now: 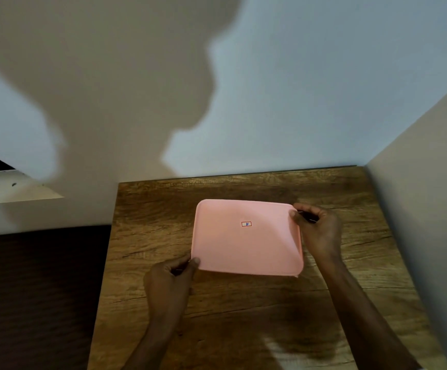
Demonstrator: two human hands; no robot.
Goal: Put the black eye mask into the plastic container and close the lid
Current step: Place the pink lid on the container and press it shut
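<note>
On the wooden table (243, 316), which fills the lower right of the view against a pale wall (297, 89), a pink lid (246, 239) lies flat near the middle, covering the plastic container so fully that almost nothing of the container's body shows. Left of the table, dark flooring (35, 289) runs below the wall. The right hand (318, 228) is at the lid's far right corner, fingers curled over the rim and thumb pressed on the top, gripping that edge. The left hand (169, 279) is at the lid's near left corner, thumb and fingers pinched closed on the rim. At the lid's centre sits 1 small sticker (246, 224), a red-outlined rectangle with a dark mark too small to read. The black eye mask is not visible anywhere.
</note>
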